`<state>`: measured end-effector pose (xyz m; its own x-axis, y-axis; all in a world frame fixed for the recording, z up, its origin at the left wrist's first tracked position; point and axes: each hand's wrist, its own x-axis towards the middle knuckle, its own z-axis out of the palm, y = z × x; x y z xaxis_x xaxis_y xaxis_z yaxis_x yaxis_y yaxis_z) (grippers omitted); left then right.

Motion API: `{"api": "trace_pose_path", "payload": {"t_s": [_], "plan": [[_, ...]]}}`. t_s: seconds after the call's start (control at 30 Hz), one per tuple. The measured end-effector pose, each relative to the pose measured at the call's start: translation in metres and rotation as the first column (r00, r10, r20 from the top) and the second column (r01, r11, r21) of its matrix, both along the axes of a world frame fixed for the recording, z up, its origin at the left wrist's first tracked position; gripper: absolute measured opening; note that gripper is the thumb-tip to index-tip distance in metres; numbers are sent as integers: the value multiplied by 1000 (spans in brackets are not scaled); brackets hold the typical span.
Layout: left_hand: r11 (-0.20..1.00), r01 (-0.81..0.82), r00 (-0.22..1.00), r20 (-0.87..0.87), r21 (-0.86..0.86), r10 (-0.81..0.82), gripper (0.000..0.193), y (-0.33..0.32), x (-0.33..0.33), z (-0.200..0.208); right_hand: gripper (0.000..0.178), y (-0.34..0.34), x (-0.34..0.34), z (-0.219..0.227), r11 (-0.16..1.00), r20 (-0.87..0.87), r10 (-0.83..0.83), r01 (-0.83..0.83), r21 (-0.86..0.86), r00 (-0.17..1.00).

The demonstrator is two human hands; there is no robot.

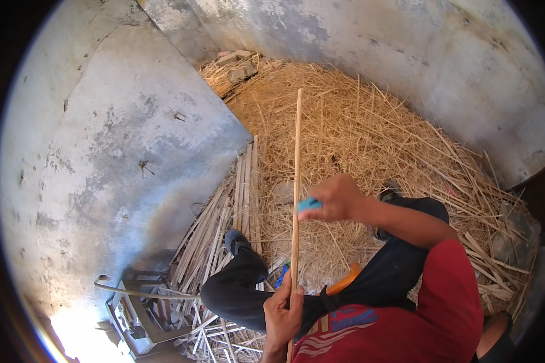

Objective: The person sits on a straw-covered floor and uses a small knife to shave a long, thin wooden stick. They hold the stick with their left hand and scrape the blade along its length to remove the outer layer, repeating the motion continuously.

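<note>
A long, thin wooden strip (297, 157) stands nearly upright in the picture in front of me, its lower end running down past my lap. My left hand (283, 316) is wrapped around its lower part. Higher up, my right hand (339, 198) is closed on a small blue tool (310, 204) that touches or nearly touches the strip's right side. The blue tool is slightly blurred and its working edge does not show, so its exact kind is unclear. An orange curved object (345, 279) lies by my right thigh, partly hidden.
Straw-like shavings (351, 127) cover the floor ahead and to the right. Several long strips (243, 193) lie in a stack along the left wall (133, 121). A metal frame (145, 320) sits at lower left. Broken bricks (242, 71) rest in the far corner.
</note>
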<state>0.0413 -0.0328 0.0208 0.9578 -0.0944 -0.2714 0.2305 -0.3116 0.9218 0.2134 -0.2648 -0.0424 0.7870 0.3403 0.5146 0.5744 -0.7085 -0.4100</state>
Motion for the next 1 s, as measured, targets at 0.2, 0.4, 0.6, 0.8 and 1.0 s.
{"api": "trace_pose_path", "payload": {"t_s": [0.2, 0.4, 0.6, 0.8, 1.0], "plan": [[997, 83, 996, 35, 10, -83, 44, -4, -9, 5, 65, -56, 56, -15, 971, 8, -240, 240, -14, 971], [998, -25, 1000, 11, -63, 26, 45, 2, -8, -1, 61, -6, 10, 0, 999, 103, -36, 35, 13, 994], [994, 113, 993, 18, 8, -114, 42, 4, -23, 7, 64, -67, 72, -14, 950, 52, -308, 310, -39, 950], [983, 178, 981, -65, -53, -182, 42, 8, -34, 2, 75, -127, 109, -21, 864, 137, -470, 486, -131, 872], [984, 106, 994, 26, 144, -111, 39, 29, -52, 6, 75, -211, 109, -30, 531, -520, -762, 832, -162, 385]]}}
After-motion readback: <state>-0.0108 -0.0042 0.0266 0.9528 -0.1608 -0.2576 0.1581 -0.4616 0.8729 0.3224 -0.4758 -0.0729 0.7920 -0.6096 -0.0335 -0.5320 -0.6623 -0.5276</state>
